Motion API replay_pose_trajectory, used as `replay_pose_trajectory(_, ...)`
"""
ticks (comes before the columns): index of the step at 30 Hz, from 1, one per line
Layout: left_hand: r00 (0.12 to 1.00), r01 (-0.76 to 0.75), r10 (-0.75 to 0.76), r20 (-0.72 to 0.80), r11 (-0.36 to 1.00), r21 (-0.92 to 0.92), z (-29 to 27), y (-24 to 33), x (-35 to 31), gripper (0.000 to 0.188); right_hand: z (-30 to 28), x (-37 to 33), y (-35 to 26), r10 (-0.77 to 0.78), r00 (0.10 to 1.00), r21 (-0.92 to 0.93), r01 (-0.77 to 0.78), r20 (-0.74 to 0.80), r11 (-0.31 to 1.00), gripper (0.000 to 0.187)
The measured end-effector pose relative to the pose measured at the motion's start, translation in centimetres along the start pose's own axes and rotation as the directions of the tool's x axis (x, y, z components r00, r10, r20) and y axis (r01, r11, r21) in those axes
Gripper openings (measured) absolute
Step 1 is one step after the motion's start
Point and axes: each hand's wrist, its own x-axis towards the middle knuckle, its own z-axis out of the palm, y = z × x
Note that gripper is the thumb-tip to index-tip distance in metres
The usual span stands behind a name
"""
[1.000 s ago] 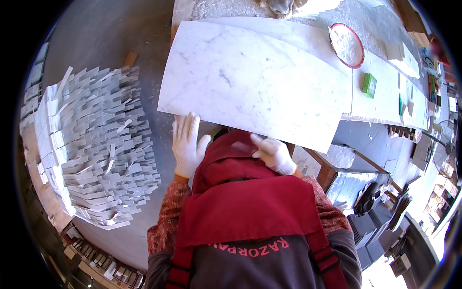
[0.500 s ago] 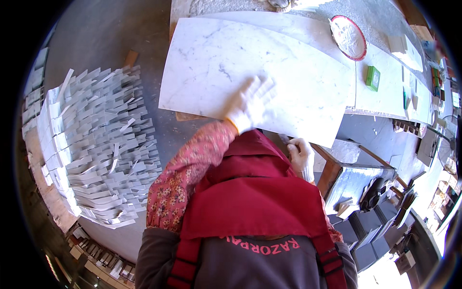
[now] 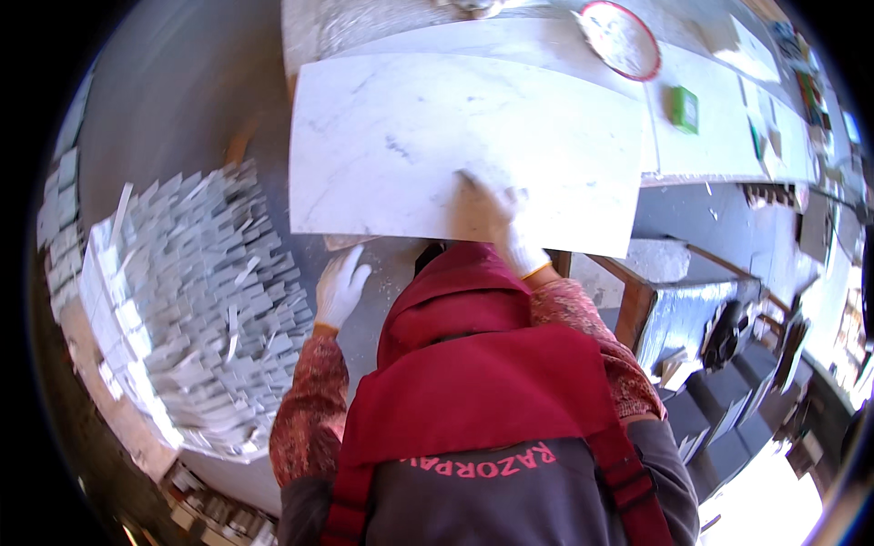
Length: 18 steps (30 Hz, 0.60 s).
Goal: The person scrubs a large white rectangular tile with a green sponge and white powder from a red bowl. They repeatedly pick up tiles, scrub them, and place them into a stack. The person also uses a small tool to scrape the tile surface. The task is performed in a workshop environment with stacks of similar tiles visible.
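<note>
Slab (image 3: 464, 150), white with grey veins, lies flat at the near side of the worktable (image 3: 350, 27), long edge toward us, overlapping a second pale slab (image 3: 510, 36) on the far side. Right hand (image 3: 496, 223), gloved, is over the slab's near part, right of middle. It's blurred, so we can't tell if the fingers are bent, if anything is in them, or how hard they press. Left hand (image 3: 340, 287), also gloved, has fingers extended and thumb apart, gripping nothing; it's just short of the near edge toward the left corner, contact not clear.

Step in hand, we judge: right hand working on the slab's face. To do it well, we'd use light, even strokes with flat fingers and avoid leaning on the near edge, since we can't see what supports it. We'd steady the left corner with the free hand, fingers clear of any sharp edge. Gloves should be free of grit, which could scratch the face.

Red-rimmed bowl (image 3: 657, 59) and green box (image 3: 685, 110) sit far right, clear of both hands. Stacked pale strips (image 3: 200, 309) stand left, away from the slab.
</note>
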Motion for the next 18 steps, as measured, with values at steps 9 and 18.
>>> replay_pose_trajectory(9,0.949,-0.284,0.284,-0.137,0.959,0.019,-4.9,6.7,1.2,0.039,-1.4,-5.3,-0.7,0.140,0.977,0.612,-0.211,0.163,0.762,0.033)
replay_pose_trajectory(18,0.902,-0.137,0.303,-0.308,0.877,0.460,0.4,11.2,17.3,0.066,-4.6,-13.0,4.0,0.728,0.685,0.721,-0.519,0.029,0.460,0.020)
